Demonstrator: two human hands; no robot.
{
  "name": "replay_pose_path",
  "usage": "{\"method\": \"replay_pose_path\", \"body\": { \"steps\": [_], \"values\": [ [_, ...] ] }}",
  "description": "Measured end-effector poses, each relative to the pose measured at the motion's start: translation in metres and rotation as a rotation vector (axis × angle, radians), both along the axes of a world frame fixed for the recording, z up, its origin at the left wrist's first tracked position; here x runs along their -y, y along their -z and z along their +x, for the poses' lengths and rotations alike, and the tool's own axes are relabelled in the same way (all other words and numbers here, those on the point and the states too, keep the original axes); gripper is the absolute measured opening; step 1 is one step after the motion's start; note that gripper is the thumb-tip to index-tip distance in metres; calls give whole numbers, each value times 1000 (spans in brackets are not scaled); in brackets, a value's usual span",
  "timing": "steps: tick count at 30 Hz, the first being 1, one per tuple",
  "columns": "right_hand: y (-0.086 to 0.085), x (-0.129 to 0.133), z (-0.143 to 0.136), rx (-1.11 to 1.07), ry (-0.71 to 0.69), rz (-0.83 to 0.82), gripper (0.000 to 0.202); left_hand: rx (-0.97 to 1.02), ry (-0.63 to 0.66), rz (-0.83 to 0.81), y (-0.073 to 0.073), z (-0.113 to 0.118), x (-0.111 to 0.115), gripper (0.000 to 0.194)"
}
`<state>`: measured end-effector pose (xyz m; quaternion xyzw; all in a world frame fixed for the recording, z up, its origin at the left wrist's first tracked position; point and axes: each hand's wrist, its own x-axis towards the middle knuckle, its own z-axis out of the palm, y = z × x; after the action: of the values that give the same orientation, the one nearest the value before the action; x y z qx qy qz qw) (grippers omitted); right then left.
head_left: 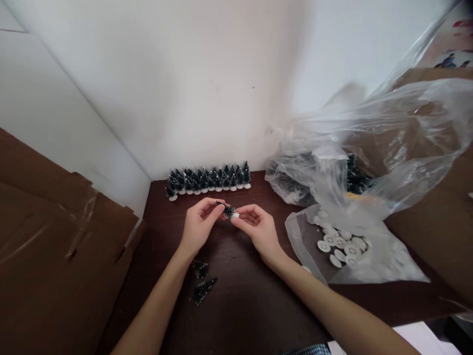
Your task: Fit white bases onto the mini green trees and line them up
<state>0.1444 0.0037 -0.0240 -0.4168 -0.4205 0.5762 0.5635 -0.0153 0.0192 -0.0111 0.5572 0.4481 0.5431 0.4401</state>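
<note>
Between thumb and fingers, my left hand (201, 223) holds a small dark green tree (228, 211) with white-flecked tips, lying sideways. My right hand (258, 230) pinches a small white base (235, 215) at the tree's lower end. Whether base and tree are joined cannot be made out. Two loose trees without visible bases, one (200, 269) above the other (204, 291), lie on the dark table (236, 305) beside my left forearm. Rows of small trees (207, 181) stand upright on white bases along the wall.
A clear bag (306, 246) with several white discs (351, 249) lies at the right. Behind it, a larger plastic bag (291, 172) holds dark trees (356, 177). Brown cardboard (55, 236) flanks the table on the left, with more cardboard (436, 222) on the right.
</note>
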Motion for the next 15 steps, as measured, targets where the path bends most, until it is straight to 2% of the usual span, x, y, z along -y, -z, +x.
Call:
{"method": "replay_pose_path", "body": {
  "steps": [5, 12, 15],
  "values": [
    [2, 0, 0, 9, -9, -5, 28, 12, 14, -6, 2, 0, 0, 23],
    [8, -1, -3, 7, -98, 7, 28, -76, 29, 2, -1, 3, 2, 21],
    [11, 0, -4, 16, -96, 35, 36, -84, 34, 4, -2, 3, 3, 21]
  ]
}}
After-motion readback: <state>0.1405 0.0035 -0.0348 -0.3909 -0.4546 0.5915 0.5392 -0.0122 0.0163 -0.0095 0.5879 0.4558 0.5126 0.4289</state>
